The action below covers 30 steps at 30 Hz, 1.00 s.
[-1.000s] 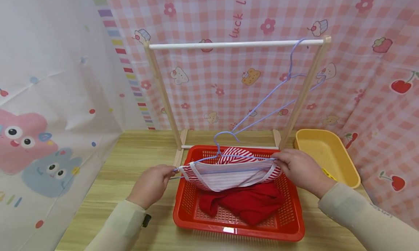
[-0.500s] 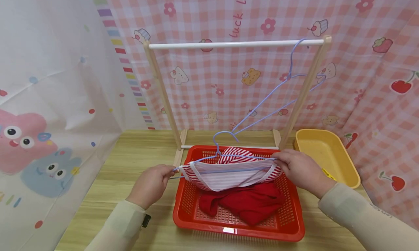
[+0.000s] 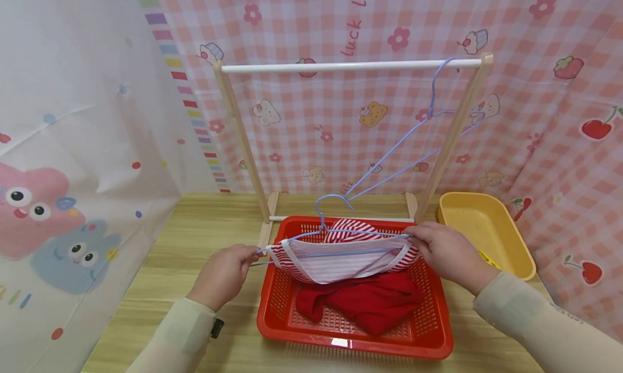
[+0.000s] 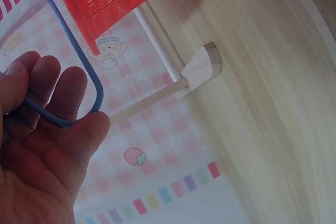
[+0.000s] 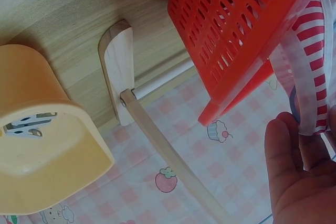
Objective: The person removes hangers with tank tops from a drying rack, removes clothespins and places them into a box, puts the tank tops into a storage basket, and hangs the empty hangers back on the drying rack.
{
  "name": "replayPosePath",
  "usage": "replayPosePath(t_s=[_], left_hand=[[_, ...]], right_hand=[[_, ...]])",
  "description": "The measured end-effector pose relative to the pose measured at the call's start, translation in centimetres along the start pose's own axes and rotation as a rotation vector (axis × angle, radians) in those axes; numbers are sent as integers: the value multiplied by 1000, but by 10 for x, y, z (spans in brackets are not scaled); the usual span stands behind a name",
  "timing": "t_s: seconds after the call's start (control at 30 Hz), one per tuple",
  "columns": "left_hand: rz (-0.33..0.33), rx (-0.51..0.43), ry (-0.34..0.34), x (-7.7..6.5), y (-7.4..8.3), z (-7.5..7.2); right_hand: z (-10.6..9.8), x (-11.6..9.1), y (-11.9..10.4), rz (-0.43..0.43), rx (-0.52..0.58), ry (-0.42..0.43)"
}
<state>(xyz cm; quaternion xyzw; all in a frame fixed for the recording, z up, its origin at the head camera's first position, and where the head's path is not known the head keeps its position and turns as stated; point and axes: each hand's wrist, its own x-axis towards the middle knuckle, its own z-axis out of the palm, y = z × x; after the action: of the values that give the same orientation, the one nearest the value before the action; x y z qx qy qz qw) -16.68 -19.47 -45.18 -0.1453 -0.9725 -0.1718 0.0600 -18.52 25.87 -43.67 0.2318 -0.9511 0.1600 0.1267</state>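
Note:
My left hand (image 3: 219,275) grips the left end of a lilac wire clothes hanger (image 3: 332,195). In the left wrist view the thumb and fingers curl about the bent wire. My right hand (image 3: 450,257) pinches the hanger's other end together with the edge of a red-and-white striped garment (image 3: 340,267), whose white-trimmed straps loop over both ends. The garment hangs above a red plastic basket (image 3: 355,347), its pale inner side showing. Inside the basket lies a crumpled red cloth (image 3: 375,302). The right fingertips sit at the white trim (image 5: 310,98) in the right wrist view.
A small wooden rack with a white top rod (image 3: 350,66) stands behind the basket. Another lilac hanger (image 3: 433,94) hangs from its right side, slanting down towards the held hanger's hook. A yellow tray (image 3: 518,243) sits at the right, with clips (image 5: 31,124) inside.
The hanger's hook has tipped very slightly to the left. Both hands, the garment and the basket stay in place.

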Motion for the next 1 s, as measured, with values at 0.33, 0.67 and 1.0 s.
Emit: replayPosePath(t_s=[0.33,0.67,1.0], left_hand=[[-3,-3,7,0,-1,0],[-6,0,4,-1,-1,-1],[-20,-18,-2,-2,-2,-1]], right_hand=[[0,0,0,6,9,-5],[-1,-1,0,6,20,-1],[0,-1,2,8,29,-2]])
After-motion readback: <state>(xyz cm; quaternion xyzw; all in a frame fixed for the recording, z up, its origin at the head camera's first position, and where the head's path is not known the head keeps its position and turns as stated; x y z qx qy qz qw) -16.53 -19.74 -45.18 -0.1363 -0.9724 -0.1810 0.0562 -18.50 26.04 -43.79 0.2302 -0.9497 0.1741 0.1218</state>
